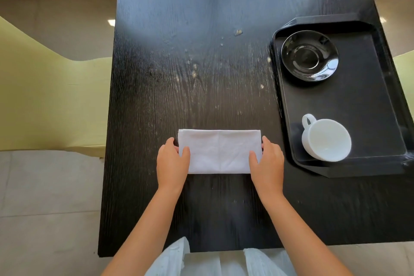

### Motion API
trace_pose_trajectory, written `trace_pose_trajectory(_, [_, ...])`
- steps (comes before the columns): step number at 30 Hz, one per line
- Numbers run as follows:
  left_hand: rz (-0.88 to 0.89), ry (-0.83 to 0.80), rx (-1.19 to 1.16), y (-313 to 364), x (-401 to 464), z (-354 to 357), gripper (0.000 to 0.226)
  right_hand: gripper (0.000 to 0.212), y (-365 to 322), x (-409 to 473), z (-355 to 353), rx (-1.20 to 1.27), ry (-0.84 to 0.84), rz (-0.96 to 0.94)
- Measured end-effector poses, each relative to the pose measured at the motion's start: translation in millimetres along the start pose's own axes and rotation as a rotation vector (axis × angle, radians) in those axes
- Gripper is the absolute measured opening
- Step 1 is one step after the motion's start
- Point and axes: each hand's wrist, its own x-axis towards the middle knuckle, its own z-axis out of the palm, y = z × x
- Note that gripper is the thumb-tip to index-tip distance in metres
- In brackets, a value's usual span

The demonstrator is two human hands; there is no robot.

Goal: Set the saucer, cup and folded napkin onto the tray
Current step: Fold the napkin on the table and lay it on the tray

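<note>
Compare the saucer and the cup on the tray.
The saucer is glossy black; the cup is white. The saucer is flat and shallow; the cup is deeper and has a handle. The saucer sits at the far end of the tray; the cup sits at the near end. Both look empty.

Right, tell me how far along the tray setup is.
Done: the black saucer and white cup already sit on the tray, apart from each other. In hand: the left hand and right hand grip the ends of the folded napkin on the table. Left: moving it onto the tray.
</note>
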Motion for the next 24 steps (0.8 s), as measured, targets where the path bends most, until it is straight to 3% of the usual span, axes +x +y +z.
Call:
trace_pose_trajectory(2, [-0.044, -0.009, -0.067, 0.7, 3.3, -1.6, 0.042, 0.034, -0.6, 2.5, -0.4, 0.047, 0.011, 0.051])
trace_pose_trajectory(5, [-0.095, -0.071, -0.096, -1.8, 5.2, -3.9, 0.016, 0.024, -2.1, 5.6, -0.3, 0.101, 0.0, 0.105])
trace_pose_trajectory(11, [-0.093, -0.208, -0.145, -6.2, 0.2, -14.8, 0.009, 0.009, -0.7, 6.0, -4.9, 0.167, -0.055, 0.149])
trace_pose_trajectory(17, [-0.082, -0.375, -0.106, -3.8, 1.8, -25.6, 0.012, 0.007, -2.9, 4.3, -15.5, 0.271, -0.143, 0.162])
trace_pose_trajectory(24, [-0.252, -0.594, -0.452, -1.9, -9.0, -32.2, 0.021, 0.008, -7.7, 4.1, -34.9, 0.391, -0.146, 0.147])
